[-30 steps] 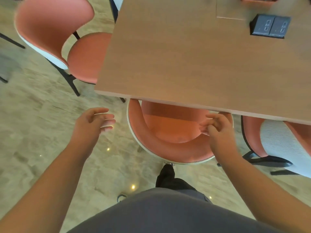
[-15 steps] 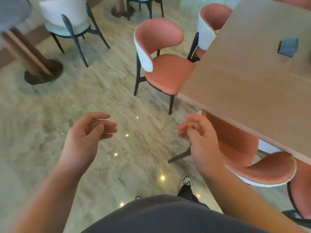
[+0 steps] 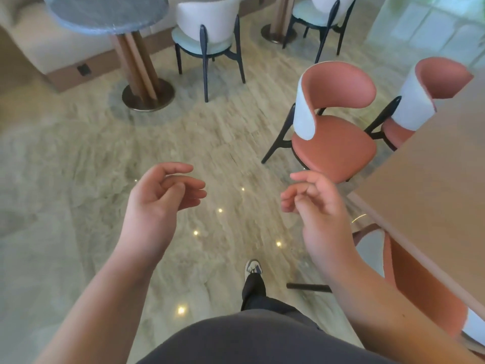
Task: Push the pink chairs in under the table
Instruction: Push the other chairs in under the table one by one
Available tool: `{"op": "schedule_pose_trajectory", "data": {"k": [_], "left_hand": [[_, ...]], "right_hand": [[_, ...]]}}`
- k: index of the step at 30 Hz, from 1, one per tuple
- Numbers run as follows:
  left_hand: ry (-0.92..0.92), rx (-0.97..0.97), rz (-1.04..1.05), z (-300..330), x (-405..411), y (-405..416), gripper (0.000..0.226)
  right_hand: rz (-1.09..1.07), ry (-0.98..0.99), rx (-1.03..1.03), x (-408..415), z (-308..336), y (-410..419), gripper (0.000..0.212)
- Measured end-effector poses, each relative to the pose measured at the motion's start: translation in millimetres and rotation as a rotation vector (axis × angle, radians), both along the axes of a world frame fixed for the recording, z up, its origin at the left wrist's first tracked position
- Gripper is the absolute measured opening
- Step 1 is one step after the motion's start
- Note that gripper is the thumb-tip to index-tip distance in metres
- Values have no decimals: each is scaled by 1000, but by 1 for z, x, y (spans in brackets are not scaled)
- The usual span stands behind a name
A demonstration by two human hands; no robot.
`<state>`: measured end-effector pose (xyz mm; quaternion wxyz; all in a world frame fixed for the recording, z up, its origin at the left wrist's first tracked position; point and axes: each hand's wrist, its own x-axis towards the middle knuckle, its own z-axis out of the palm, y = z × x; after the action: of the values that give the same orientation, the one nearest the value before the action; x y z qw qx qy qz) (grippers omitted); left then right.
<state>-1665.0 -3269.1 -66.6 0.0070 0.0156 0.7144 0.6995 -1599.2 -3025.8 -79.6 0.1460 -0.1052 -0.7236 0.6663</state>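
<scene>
Now both hands empty: left hand (image 3: 160, 198) and right hand (image 3: 317, 206) loosely curled, mid-frame. Pink curved-back chair with dark legs (image 3: 333, 127) upper right, seat clear of light wooden table (image 3: 433, 174). Risk: hard shove knocks seat against table edge, or legs scrape marble floor (image 3: 78, 166).

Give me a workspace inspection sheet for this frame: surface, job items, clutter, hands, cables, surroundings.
Surface: wooden table along the right edge, top bare where visible.
Job's things: nearest pink chair tucked under the table; middle pink chair pulled out, seat clear of the table; far pink chair partly under.
Clutter: nothing seen.
Grips: left hand and right hand open, fingers curled, empty, over the floor.
Cables: nothing seen.
Surroundings: marble floor, round pedestal table, two pale green chairs, person's shoe.
</scene>
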Motion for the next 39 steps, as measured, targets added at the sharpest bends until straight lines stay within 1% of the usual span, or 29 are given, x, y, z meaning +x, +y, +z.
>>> {"op": "schedule_pose_trajectory", "data": {"k": [2, 5, 11, 14, 18, 22, 25, 28, 30, 34, 39], "left_hand": [[1, -8, -19, 1, -26, 9, 40], [3, -17, -29, -3, -76, 25, 35], [-22, -114, -58, -2, -200, 87, 32], [7, -95, -110, 9, -253, 120, 30], [21, -80, -109, 14, -308, 144, 30], [-14, -95, -135, 6, -360, 152, 32], [-33, -96, -146, -4, -404, 154, 36], [-50, -86, -171, -13, -454, 156, 38], [-65, -87, -186, -21, -492, 156, 38], [-81, -105, -242, -31, -577, 156, 38], [-120, -153, -305, -27, -693, 154, 36]], "right_hand": [[-3, 19, -17, -26, -4, 8, 35], [-43, 21, -32, -70, -12, 31, 35], [-85, -26, -73, -171, -24, 98, 38], [-122, -36, -162, -229, -23, 129, 40], [-183, -33, -209, -294, -15, 157, 39], [-181, -50, -158, -338, -14, 174, 41], [-214, -92, -156, -370, -19, 183, 44], [-266, -128, -163, -407, -25, 186, 51], [-304, -151, -146, -436, -31, 184, 51], [-366, -211, -146, -511, -42, 178, 44], [-346, -207, -174, -625, -36, 152, 45]]}}
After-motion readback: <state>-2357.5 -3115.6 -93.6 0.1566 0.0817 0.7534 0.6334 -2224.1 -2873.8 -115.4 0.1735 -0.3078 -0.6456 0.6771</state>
